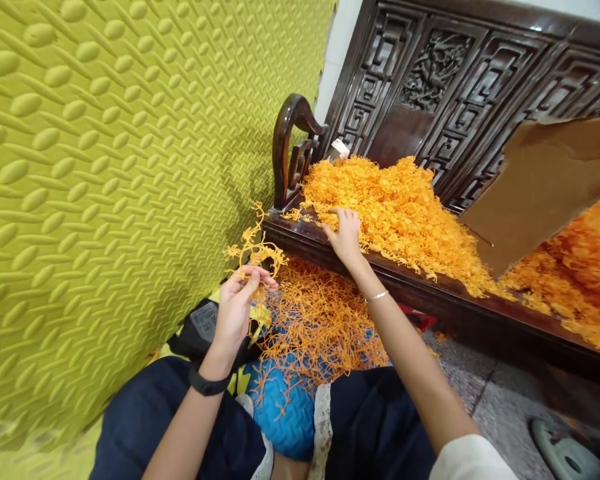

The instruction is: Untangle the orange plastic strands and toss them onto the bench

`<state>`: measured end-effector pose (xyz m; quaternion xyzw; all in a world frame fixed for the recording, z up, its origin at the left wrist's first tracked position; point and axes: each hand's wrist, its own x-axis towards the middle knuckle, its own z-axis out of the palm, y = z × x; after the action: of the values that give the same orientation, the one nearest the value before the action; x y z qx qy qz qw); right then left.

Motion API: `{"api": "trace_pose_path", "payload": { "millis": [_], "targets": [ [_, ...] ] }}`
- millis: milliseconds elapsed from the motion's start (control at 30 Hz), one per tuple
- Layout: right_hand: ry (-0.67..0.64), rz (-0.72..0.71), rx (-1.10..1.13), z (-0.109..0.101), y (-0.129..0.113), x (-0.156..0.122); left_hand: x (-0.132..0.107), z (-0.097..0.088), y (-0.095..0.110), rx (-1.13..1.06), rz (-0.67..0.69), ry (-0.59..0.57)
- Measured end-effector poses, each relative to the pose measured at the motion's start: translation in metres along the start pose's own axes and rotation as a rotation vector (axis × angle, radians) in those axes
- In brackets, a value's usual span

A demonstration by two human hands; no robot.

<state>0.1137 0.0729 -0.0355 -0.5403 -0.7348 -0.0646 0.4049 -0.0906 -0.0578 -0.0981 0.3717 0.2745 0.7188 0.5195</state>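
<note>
My left hand [240, 300] is closed on a yellow-orange branching plastic sprue [257, 250], whose thin curled stems and small tips stick up above the fingers. My right hand [346, 235] is at the front edge of the dark wooden bench, at the near left side of a large heap of small orange plastic pieces [385, 200]. Its thumb and fingers are apart, and nothing shows between them. Below both hands, a tangle of thin orange stems [325, 320] lies over a blue textured surface [285, 420] between my knees.
The carved wooden bench [300, 143] has an armrest at its left end. A cardboard sheet [545, 180] leans among more orange pieces [590, 267] at right. A yellow embossed wall panel [105, 167] rises at left, with a black bag [200, 327] beside my left wrist. A grey-green slipper [570, 450] lies on the floor.
</note>
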Motion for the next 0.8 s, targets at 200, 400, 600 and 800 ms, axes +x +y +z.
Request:
{"api": "trace_pose_path", "payload": {
  "millis": [200, 400, 600, 800],
  "targets": [
    [-0.270, 0.007, 0.619, -0.032, -0.047, -0.066, -0.005, 0.009, -0.009, -0.068, -0.103, -0.138],
    [-0.205, -0.100, 0.615, -0.056, -0.053, -0.109, -0.018, 0.025, -0.017, -0.102, -0.189, -0.245],
    [0.122, -0.031, 0.689, -0.062, -0.046, -0.121, -0.035, 0.038, -0.030, -0.120, -0.260, -0.298],
    [0.424, 0.309, 0.948, -0.056, -0.032, -0.115, -0.055, 0.055, -0.037, -0.205, -0.284, -0.172]
  ]
}}
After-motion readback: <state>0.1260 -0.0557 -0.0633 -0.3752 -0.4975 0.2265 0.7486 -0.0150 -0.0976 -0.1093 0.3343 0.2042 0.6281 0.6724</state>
